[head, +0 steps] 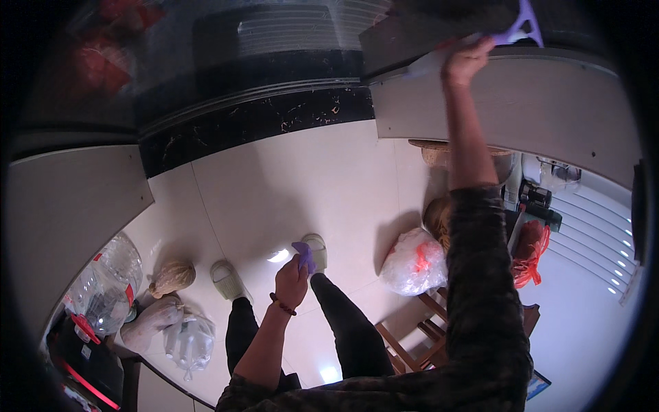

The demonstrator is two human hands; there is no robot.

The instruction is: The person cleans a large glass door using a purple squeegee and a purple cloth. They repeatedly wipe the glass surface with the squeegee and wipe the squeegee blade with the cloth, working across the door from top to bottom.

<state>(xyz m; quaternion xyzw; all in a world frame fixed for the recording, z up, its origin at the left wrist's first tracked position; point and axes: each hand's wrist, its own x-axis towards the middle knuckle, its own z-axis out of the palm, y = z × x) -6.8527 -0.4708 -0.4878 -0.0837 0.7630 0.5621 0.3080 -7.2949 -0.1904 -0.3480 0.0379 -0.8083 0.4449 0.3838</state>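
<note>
My right hand is raised at the upper right, closed around the handle of a purple and white squeegee-like tool. That tool lies close to the top edge of an open grey door panel; whether it touches is hard to tell. Lower down, in front of my body, my left hand wears a beaded bracelet and grips a purple object, perhaps a folded cloth or a plastic tool. Above the floor stands a dark glossy cabinet front with a black marbled base.
Another grey panel juts out on the left. Gourds and clear plastic bags lie on the tiled floor at the left. At the right are a white plastic bag, a wooden stool and a red bag.
</note>
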